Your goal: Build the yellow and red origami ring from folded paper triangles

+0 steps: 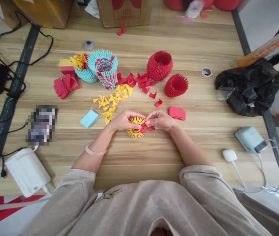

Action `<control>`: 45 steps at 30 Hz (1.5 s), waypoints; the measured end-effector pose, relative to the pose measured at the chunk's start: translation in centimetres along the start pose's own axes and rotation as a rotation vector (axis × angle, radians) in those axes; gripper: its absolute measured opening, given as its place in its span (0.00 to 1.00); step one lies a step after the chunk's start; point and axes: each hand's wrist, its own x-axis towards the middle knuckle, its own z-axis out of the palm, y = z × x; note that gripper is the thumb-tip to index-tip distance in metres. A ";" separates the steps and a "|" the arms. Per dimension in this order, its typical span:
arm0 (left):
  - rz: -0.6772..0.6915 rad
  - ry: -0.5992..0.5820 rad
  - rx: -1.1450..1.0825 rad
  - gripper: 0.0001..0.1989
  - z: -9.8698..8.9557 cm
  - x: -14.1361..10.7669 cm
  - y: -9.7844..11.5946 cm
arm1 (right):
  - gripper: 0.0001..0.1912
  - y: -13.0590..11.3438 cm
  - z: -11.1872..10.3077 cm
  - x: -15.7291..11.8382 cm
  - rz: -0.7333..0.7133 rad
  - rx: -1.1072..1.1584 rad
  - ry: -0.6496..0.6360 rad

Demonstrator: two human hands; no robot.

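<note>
A yellow-and-red ring of folded paper pieces [131, 132] is held low over the wooden table, close in front of me. My left hand [126, 120] grips its left and upper side, thumb across the top. At its right edge my right hand [161, 120] pinches with thumb and forefinger; whether a loose piece is between them I cannot make out. Yellow folded paper pieces [114, 100] lie scattered just beyond my left hand. Several red folded pieces [143, 82] are spread farther back, and a stack of red paper slips [177, 113] lies right of my right hand.
Behind stand a blue-and-red paper vase [104, 68] and two red paper bowls [160, 65] [176, 85]. Light-blue slips [89, 118] lie left. A phone [42, 124] and white power bank [28, 172] sit far left. On the right are a black plastic bag [249, 87] and a charger [251, 139].
</note>
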 end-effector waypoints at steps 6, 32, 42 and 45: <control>-0.039 0.065 -0.020 0.27 0.2 0.1 -0.3 | 0.14 -0.1 0.7 0.1 -0.054 -0.072 0.100; 0.044 0.296 0.115 0.21 0.3 0.6 -0.9 | 0.15 -4.3 0.9 2.7 0.002 -0.302 0.081; 0.076 0.356 0.265 0.19 0.2 0.6 -1.6 | 0.17 -4.7 0.6 3.5 0.041 -0.440 0.039; 0.055 0.348 0.251 0.19 0.2 0.6 -1.5 | 0.18 -4.7 0.8 3.5 0.032 -0.463 0.043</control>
